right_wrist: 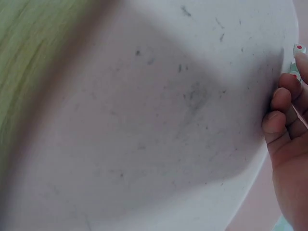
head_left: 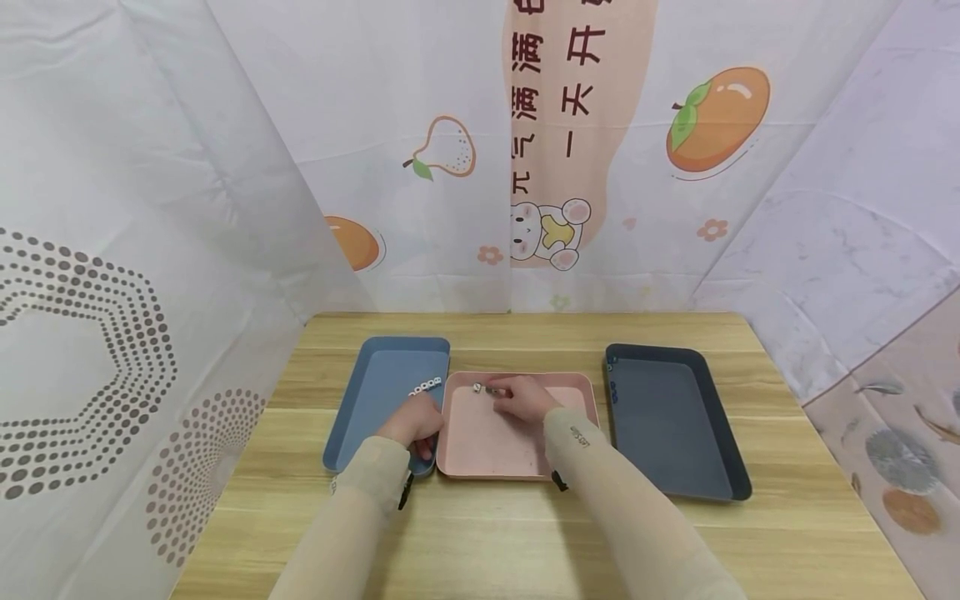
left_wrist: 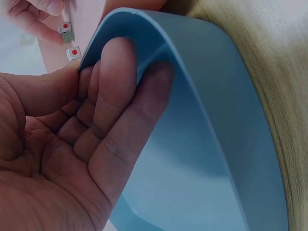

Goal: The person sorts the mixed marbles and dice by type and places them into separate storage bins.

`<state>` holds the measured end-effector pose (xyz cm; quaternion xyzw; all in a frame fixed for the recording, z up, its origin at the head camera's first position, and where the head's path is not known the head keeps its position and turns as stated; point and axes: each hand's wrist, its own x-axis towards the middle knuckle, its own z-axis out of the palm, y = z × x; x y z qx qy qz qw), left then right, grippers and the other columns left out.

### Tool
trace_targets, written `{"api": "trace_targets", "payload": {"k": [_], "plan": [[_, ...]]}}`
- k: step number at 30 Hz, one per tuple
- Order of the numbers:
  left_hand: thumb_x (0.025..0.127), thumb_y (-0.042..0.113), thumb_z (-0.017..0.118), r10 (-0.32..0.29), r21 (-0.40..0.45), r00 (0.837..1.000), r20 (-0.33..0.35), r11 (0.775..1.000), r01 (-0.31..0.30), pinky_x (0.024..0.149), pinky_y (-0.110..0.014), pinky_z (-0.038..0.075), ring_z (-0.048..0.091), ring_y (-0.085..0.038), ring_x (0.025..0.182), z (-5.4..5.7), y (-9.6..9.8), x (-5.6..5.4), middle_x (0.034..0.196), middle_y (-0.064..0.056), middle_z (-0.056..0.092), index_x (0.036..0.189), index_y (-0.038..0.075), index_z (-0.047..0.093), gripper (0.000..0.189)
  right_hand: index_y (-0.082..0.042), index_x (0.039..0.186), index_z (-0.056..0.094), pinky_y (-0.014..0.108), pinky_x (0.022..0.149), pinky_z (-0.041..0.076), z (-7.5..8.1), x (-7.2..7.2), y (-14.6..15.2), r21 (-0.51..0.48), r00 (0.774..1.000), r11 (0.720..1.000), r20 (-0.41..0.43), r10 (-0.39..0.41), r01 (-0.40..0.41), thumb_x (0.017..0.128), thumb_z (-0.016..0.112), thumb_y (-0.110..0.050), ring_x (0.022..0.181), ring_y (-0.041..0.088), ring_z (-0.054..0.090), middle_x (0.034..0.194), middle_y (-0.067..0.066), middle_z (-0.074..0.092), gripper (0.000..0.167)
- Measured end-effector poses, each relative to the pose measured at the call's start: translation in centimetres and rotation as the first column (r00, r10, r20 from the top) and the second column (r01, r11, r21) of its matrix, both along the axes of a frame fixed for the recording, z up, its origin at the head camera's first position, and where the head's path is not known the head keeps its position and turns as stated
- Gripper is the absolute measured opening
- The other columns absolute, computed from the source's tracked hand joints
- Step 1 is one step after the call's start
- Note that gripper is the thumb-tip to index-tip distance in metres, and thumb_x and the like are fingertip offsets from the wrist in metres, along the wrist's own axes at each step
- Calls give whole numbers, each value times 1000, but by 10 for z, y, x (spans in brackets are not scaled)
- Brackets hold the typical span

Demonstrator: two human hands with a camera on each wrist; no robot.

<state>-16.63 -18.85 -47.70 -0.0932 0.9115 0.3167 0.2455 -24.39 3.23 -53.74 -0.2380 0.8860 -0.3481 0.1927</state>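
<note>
My left hand (left_wrist: 72, 139) grips the near right edge of the light blue tray (left_wrist: 207, 192), thumb at the rim and fingers inside. A short row of white dice (head_left: 425, 387) lies in that tray, just beyond the hand. Over the far part of the pink tray (head_left: 495, 442), my right hand (head_left: 522, 398) has its fingertips right at a small green die (left_wrist: 68, 37). I cannot tell whether they pinch it. White dice with red dots (left_wrist: 73, 53) are close by these fingers. The right wrist view shows the other fingers curled (right_wrist: 281, 98).
To the right stands a dark navy tray (head_left: 675, 425), with several small blue and green dice (head_left: 613, 392) along its left wall. All three trays sit side by side on a wood-grain table (head_left: 480, 533). A printed cloth (head_left: 420, 233) hangs behind the table.
</note>
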Motion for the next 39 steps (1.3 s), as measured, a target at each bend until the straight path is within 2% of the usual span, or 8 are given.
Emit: {"api": "trace_targets", "payload": {"k": [2,7,9,17,23,29,39], "plan": [[98,4,51,2,3,1000,-1,1000,-2,48,-40,57,62,-23,46,0,0,0,57,-12,60,68,1,65,34,-15,140,65,27,67,47,1,1,-2,11,1000,1000,-11,-2,2,96,72,-14,74,12,53,90,0,65,44],[99,5,51,2,-7,1000,-3,1000,-2,46,-38,56,63,-23,46,-2,1,0,57,-12,60,64,4,62,36,-12,139,64,33,82,52,2,2,-4,29,999,999,-44,19,-18,97,70,-14,90,15,59,116,6,70,43],[99,5,51,2,-9,1000,-4,1000,-2,46,-38,55,63,-23,46,-2,1,1,57,-12,60,63,5,60,37,-11,139,64,36,87,53,2,2,-4,35,997,999,-62,33,-31,98,69,-13,94,16,60,122,7,70,41],[98,4,50,4,-2,1000,-8,1000,-4,46,-39,56,63,-23,46,-2,1,1,57,-12,60,63,5,60,37,-11,133,66,36,85,52,2,2,-4,56,993,997,-102,52,-47,98,68,-12,93,17,59,117,5,70,36],[99,5,50,6,3,1000,-8,1000,-6,46,-39,56,63,-23,46,-2,0,1,57,-12,60,64,5,59,37,-11,124,70,33,78,49,2,3,-4,44,991,998,-119,57,-52,95,70,-9,85,16,56,103,2,69,29],[99,4,51,11,12,1000,-2,1000,-11,46,-39,56,62,-23,45,-1,0,2,56,-12,59,62,6,58,37,-16,114,72,31,72,45,2,5,-2,35,997,999,-71,33,-31,95,71,-11,81,16,53,89,0,62,19],[98,5,51,9,12,1000,-8,1000,-9,45,-37,55,63,-23,45,-3,-2,2,56,-12,60,63,5,60,36,-17,103,76,28,71,46,0,7,-2,35,995,998,-76,61,-58,93,75,-11,78,13,54,85,-4,63,12]]}}
